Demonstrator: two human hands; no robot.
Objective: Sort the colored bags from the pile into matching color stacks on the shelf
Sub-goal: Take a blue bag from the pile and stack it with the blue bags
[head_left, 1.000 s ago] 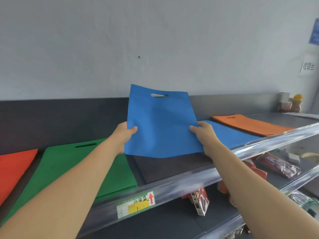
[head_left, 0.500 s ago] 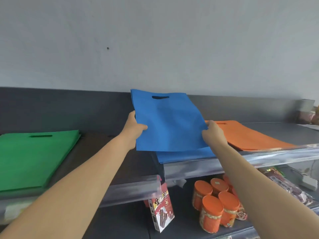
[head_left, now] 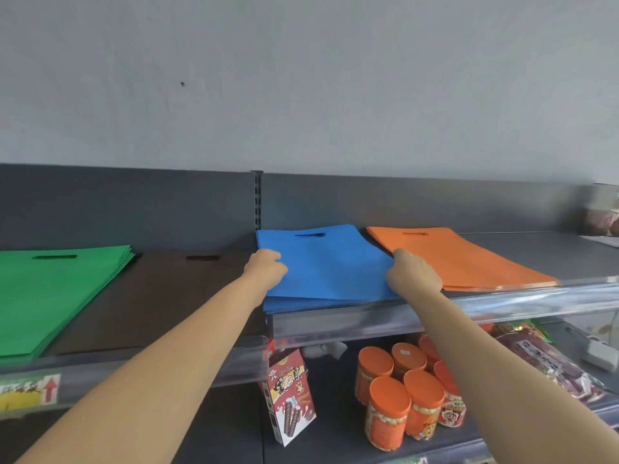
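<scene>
In the head view, a blue bag [head_left: 328, 266] is seen lying flat on top of a blue stack [head_left: 294, 304] on the upper shelf [head_left: 542, 249], with its cut-out handle turned toward the back panel. The bag's left edge is gripped by the left hand [head_left: 266, 267], whose fingers are curled over it. Its right edge is pinched by the right hand [head_left: 413, 272], just beside the orange stack [head_left: 469, 262]. Both forearms are stretched out from the lower corners of the picture. The blue stack is placed directly right of a slotted post [head_left: 257, 199] in the back panel. The orange stack is laid to its right, near it and fanned out slightly toward the front. Left of the post a dark stack [head_left: 160, 296] is set flat, and beyond it a green stack [head_left: 50, 296] is cut off by the left border. A clear rail [head_left: 509, 306] is fitted along the shelf's front edge, and a yellow and white label [head_left: 30, 390] with a red arrow is fixed to it at the far left. On the lower shelf a snack box [head_left: 291, 396] is propped at a tilt, and a cluster of orange-lidded jars [head_left: 402, 393] is stood upright to its right. Farther right, a dark red packet [head_left: 542, 363] is laid flat, and a small white box [head_left: 599, 354] is partly visible behind it. A plain grey wall [head_left: 335, 78] is seen above the shelving.
</scene>
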